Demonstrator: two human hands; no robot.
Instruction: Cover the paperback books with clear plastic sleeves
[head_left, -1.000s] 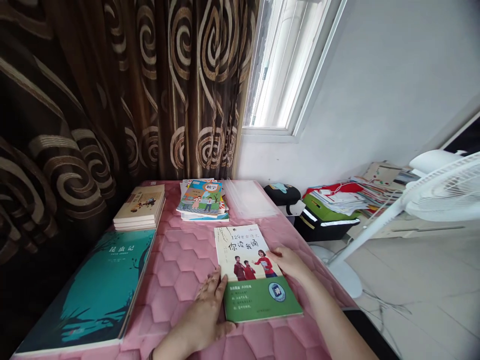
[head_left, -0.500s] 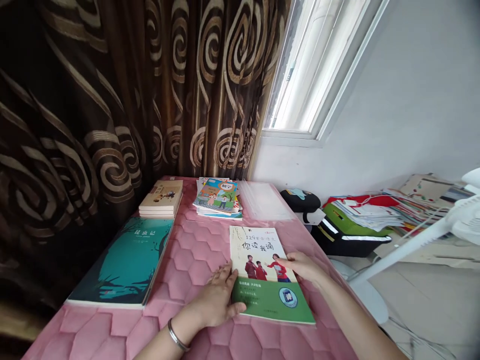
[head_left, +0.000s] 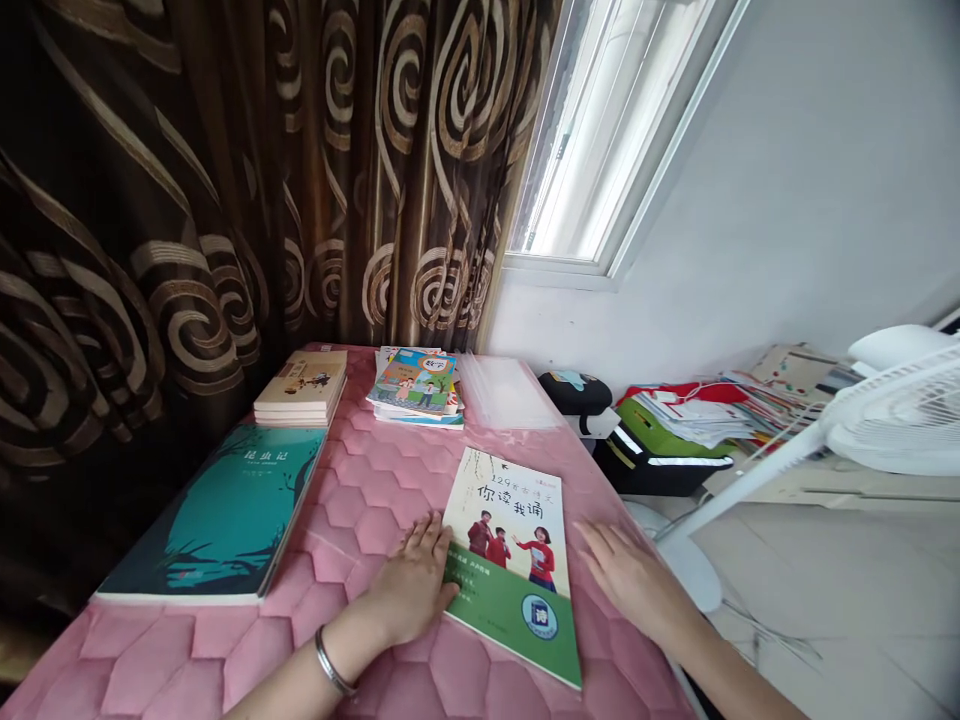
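Note:
A paperback book (head_left: 510, 570) with a cream and green cover and three figures in red lies turned slightly askew on the pink quilted surface (head_left: 360, 560). My left hand (head_left: 416, 585), a silver bangle on its wrist, rests along the book's left edge. Its fingers are stretched out, and the thumb reaches the lower left part of the cover. To the right of the book, my right hand (head_left: 626, 580) lies with fingers extended, a small gap between it and the cover. It holds nothing.
On the left lies a large teal book (head_left: 225, 510), with a stack of tan books (head_left: 300, 390) behind it. A pile of textbooks (head_left: 416, 385) and clear plastic covers (head_left: 510, 390) sit at the back. Beyond the right edge stand a white fan (head_left: 750, 475) and a green-black bag (head_left: 660, 440).
The book has turned, its lower end swinging to the right and its top to the left. My right hand has come off its right edge; my left hand still touches it. The view has shifted slightly.

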